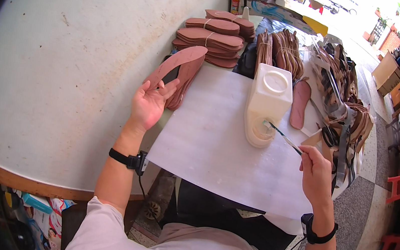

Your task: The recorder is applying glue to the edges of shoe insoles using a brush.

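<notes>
My left hand (pixel 149 104) is palm up at the near end of a reddish-brown shoe insole (pixel 176 65), with its fingers closed on the edge. That insole is tilted over a stack of similar insoles (pixel 178 92), and a dark gap shows between them. In my right hand (pixel 314 169) is a thin-handled brush (pixel 286 139), held near its end. The brush's tip is inside the round opening of a whitish plastic glue container (pixel 271 91), which stands on the white-covered table (pixel 206 151). Some pale residue coats the opening.
Tied insole stacks (pixel 208 39) lie at the far left, beside upright bundles of insoles (pixel 285 53). A single insole (pixel 300 104) lies right of the container. Scissors (pixel 330 136) and heaped strips (pixel 352 120) cover the right edge. A pale wall (pixel 82 59) borders the left; red stools (pixel 399 186) stand right.
</notes>
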The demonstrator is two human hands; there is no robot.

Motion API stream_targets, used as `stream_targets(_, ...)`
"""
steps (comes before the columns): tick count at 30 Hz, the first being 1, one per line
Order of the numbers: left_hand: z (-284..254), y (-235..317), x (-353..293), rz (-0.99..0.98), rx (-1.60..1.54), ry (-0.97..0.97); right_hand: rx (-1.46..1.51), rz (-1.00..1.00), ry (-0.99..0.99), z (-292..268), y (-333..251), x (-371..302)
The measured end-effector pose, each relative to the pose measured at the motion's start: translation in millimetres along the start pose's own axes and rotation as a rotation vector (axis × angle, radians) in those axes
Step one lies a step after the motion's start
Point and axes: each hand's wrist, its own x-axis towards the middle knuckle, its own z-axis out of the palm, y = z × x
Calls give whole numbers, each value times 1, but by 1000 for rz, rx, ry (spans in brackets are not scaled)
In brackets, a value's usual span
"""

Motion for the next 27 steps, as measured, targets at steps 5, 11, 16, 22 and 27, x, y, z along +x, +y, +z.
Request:
stream_targets(5,0,0,-1,18,91,-24,-6,-2,-9,0,0,0)
stream_targets(11,12,-3,-2,-21,362,7,-1,30,-16,2,3,-1)
stream_targets(16,15,-11,-4,-95,751,43,-45,-46,31,3,10,-2)
stream_targets(22,19,-11,-9,-94,791,150,-322,-160,39,6,25,3)
stream_targets(27,48,-11,-23,-120,971,116,-428,-123,-20,10,23,-4)
